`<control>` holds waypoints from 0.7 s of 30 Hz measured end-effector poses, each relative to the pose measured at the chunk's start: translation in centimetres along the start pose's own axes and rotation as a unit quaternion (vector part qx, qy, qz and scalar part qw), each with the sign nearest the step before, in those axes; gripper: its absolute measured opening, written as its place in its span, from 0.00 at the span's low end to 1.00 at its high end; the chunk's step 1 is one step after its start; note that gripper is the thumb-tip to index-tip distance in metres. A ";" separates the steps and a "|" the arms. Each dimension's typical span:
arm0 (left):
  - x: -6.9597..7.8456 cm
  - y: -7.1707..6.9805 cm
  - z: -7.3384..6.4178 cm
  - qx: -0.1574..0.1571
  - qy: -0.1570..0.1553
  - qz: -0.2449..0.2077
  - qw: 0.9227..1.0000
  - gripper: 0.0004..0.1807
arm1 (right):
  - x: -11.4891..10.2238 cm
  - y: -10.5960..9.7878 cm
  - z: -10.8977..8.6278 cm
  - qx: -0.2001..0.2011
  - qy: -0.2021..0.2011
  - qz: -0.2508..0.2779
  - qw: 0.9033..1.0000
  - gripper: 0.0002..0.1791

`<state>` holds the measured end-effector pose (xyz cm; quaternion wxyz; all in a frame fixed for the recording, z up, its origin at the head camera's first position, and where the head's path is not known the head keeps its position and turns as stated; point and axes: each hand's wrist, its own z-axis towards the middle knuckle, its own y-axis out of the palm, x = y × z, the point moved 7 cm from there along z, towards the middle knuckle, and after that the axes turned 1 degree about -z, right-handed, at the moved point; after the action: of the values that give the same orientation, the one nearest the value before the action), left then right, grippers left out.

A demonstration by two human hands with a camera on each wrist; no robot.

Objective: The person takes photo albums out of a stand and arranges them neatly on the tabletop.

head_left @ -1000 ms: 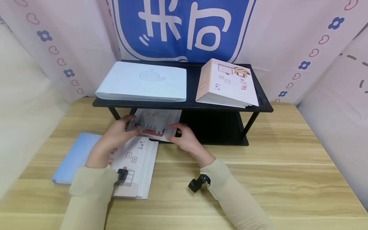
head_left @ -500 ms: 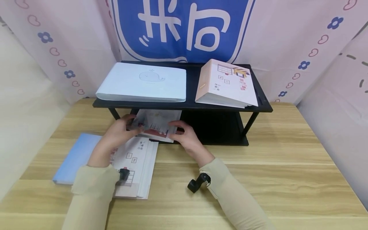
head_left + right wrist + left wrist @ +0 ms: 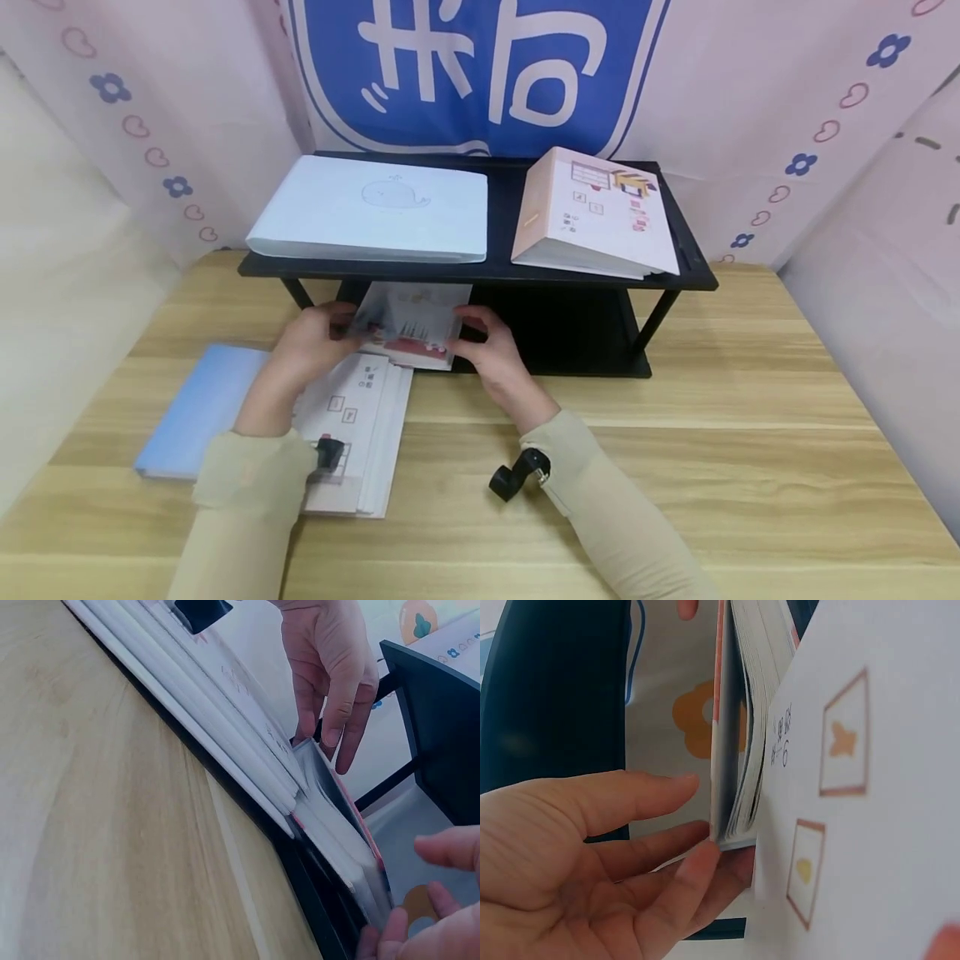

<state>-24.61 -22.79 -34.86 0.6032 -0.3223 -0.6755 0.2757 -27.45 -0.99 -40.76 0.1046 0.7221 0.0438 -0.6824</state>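
A thick album [image 3: 420, 329] with a pale cover and a dark red printed scene lies on the lower shelf of the black two-tier rack [image 3: 562, 333]. At its left side, my left hand [image 3: 318, 346] touches the near corner with its fingertips; the left wrist view shows the thumb [image 3: 656, 795] standing off the cover. My right hand [image 3: 491, 354] is at the right edge, its fingertips touching the album's corner and its thumb apart from the cover in the right wrist view. The album's back end is hidden under the upper shelf.
A white album with a whale drawing [image 3: 390, 208] and a pink-spined album [image 3: 600, 212] lie on the upper shelf. Left on the wooden table [image 3: 750, 467], below my left arm, are a blue album [image 3: 198, 412] and a white printed album [image 3: 352, 442], partly covered by the sleeve.
The album on the lower shelf has shifted slightly to the right, and its left edge now slants more. Both hands have moved a little to the right with it.
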 end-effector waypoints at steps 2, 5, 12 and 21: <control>0.1 0.0 0.0 -0.006 0.003 0.004 1.000 0.30 | 0.1 -0.1 0.0 0.011 0.005 0.002 1.000 0.29; 0.4 0.1 -0.1 -0.011 0.012 0.003 1.000 0.28 | 0.3 -0.1 0.0 0.020 0.018 0.012 1.000 0.33; 0.9 0.0 -0.4 -0.018 0.001 -0.001 1.000 0.29 | 0.9 -0.1 0.1 0.006 0.062 0.042 0.997 0.45; 0.9 0.0 -0.6 -0.020 -0.029 -0.031 0.999 0.28 | 1.0 -0.2 0.3 -0.017 0.054 0.045 0.997 0.39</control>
<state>-24.10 -22.13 -34.25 0.5850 -0.3053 -0.7077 0.2525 -27.71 -0.93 -41.74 0.1454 0.7572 0.0282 -0.6362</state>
